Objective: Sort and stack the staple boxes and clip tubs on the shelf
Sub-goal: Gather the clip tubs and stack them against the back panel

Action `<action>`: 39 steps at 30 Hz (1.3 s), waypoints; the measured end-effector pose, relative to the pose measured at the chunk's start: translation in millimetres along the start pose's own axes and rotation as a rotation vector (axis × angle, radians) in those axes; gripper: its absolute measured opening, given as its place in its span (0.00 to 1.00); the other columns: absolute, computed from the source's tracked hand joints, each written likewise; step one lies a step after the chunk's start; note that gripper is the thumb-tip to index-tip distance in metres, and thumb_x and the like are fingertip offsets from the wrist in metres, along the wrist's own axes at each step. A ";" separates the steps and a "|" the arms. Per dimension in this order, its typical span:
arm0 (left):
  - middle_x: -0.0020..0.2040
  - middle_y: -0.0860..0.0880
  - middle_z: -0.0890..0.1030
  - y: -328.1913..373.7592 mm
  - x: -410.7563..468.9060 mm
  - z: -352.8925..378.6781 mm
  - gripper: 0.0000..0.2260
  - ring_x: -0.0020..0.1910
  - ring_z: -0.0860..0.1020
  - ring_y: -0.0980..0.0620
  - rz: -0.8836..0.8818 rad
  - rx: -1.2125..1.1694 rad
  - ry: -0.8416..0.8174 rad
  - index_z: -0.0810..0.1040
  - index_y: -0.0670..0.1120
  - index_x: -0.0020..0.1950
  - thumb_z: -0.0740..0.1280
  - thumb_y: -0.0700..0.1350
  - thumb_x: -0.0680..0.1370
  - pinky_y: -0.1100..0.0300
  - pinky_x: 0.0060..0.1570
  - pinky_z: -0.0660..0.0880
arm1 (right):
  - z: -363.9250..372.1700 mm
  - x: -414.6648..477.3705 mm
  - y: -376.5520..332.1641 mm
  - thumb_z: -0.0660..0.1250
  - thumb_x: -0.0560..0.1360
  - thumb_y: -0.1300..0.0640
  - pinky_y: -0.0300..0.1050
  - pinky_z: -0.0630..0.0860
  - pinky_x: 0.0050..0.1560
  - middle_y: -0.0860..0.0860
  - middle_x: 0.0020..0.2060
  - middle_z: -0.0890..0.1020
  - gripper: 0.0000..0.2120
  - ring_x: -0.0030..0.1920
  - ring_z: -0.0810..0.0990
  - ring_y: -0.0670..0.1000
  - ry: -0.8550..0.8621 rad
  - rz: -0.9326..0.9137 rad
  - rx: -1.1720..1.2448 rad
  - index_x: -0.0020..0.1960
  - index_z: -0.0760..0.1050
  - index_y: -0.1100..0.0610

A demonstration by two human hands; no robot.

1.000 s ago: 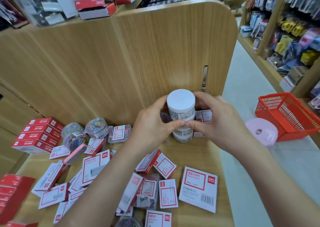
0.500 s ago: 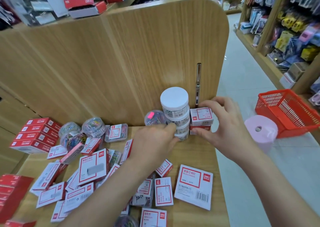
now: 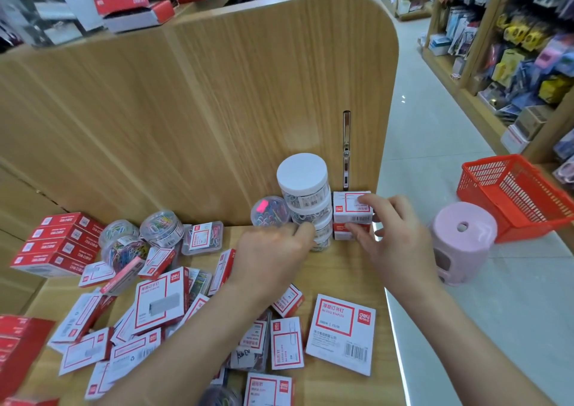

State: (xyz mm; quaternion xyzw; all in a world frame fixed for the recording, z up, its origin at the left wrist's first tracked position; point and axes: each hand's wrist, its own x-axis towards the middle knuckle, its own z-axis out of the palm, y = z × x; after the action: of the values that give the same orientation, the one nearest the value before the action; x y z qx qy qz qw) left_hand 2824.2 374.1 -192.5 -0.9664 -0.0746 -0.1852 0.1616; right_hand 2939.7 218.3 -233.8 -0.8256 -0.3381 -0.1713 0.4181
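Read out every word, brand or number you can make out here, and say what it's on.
"厚层订书钉", "STAPLES", "deli": large white box, front right.
"回形针", "deli": box at bottom edge.
Too small or blurred: stacked tubs, other boxes.

the smooth matt wood-grain laminate back panel (image 3: 248, 95) and shelf (image 3: 344, 281) match. the stacked round clear plastic tubs (image 3: 306, 200) have matt white lids. the small red-and-white staple boxes (image 3: 352, 211) are glossy card. the red mesh basket (image 3: 512, 200) is plastic.

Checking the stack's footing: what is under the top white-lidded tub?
Two more clip tubs, stacked. The left hand covers part of the lowest, so its footing is unclear.
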 end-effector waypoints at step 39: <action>0.48 0.49 0.82 -189.9 -73.6 2.8 0.26 0.58 0.72 0.45 -0.633 -0.105 -0.309 0.71 0.50 0.53 0.63 0.70 0.70 0.51 0.51 0.67 | 131.8 24.4 -185.4 0.65 0.73 0.51 0.52 0.72 0.55 0.52 0.59 0.74 0.22 0.59 0.70 0.57 -0.740 -0.183 -0.286 0.65 0.66 0.52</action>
State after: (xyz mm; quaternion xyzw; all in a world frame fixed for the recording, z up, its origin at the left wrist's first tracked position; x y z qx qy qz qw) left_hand 2718.7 546.7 -169.0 -0.9190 -0.3844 -0.0815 0.0332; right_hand 2827.0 413.0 -191.5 -0.8479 -0.5104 0.0555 0.1321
